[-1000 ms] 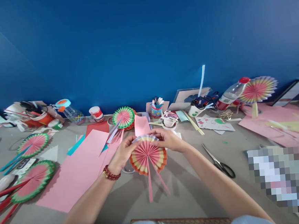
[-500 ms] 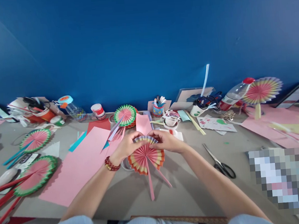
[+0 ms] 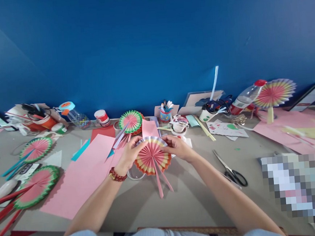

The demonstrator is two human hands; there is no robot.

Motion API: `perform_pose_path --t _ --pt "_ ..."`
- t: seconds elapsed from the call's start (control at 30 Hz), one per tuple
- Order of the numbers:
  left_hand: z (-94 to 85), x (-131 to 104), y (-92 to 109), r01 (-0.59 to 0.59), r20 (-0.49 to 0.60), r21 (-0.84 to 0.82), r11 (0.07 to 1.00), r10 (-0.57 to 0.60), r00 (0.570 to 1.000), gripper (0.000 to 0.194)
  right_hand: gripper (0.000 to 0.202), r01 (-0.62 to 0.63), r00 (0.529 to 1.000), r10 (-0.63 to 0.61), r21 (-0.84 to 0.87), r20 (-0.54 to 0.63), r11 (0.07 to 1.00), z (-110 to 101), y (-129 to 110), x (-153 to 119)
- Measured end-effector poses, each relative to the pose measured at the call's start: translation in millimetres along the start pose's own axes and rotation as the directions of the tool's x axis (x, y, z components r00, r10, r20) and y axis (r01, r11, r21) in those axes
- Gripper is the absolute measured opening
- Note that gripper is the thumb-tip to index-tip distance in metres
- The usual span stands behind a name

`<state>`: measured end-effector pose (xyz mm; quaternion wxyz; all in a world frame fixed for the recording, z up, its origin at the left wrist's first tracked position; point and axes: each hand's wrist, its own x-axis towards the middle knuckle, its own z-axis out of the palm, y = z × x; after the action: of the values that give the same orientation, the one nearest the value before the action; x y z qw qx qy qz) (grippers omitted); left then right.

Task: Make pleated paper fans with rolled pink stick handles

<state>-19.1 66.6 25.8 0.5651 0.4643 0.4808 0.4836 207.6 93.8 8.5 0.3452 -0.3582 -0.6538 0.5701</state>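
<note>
A round pleated paper fan (image 3: 153,158) is held up over the table in front of me. It has a pink middle, with yellow, orange and lilac toward the rim, and two pink strips hang from it. On its upper left edge my left hand (image 3: 130,153) pinches the paper between thumb and fingers; a red beaded bracelet circles that wrist. My right hand (image 3: 177,147) grips the upper right edge the same way. Behind the fan lie a pink paper piece (image 3: 149,128) and a green-rimmed paper fan (image 3: 131,122).
Scissors (image 3: 230,170) lie to the right. A large pink sheet (image 3: 80,178) and two more green-edged fans (image 3: 39,185) are at left. Along the blue wall stand a pen cup (image 3: 165,114), a red-and-white jar (image 3: 102,117) and a tilted plastic bottle (image 3: 247,98). Another fan (image 3: 275,93) stands far right.
The fan has tilted and its upper part has spread wider between my hands. Its hanging strips have swung closer together. Both hands have moved slightly apart along the edge.
</note>
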Motion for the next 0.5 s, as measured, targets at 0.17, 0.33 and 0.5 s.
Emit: perform_pose_path --t 0.17,0.33,0.5 --pt "1.7 3.4 -1.7 -0.011 -0.011 -0.024 1.0 0.01 1.0 0.028 0.055 -0.021 0.998 0.026 0.096 -0.055 0.995 8.5 5.0 -8.7" --pt "0.3 4.4 2.0 -0.031 -0.05 -0.05 0.998 0.029 0.998 0.027 0.052 0.047 0.928 -0.095 -0.141 -0.36 0.989 24.5 13.8 -34.3" --pt "1.7 4.6 1.2 -0.029 -0.051 -0.097 0.995 0.024 0.998 0.028 0.029 0.181 0.779 -0.558 -0.75 -0.285 0.637 40.4 4.6 -56.4"
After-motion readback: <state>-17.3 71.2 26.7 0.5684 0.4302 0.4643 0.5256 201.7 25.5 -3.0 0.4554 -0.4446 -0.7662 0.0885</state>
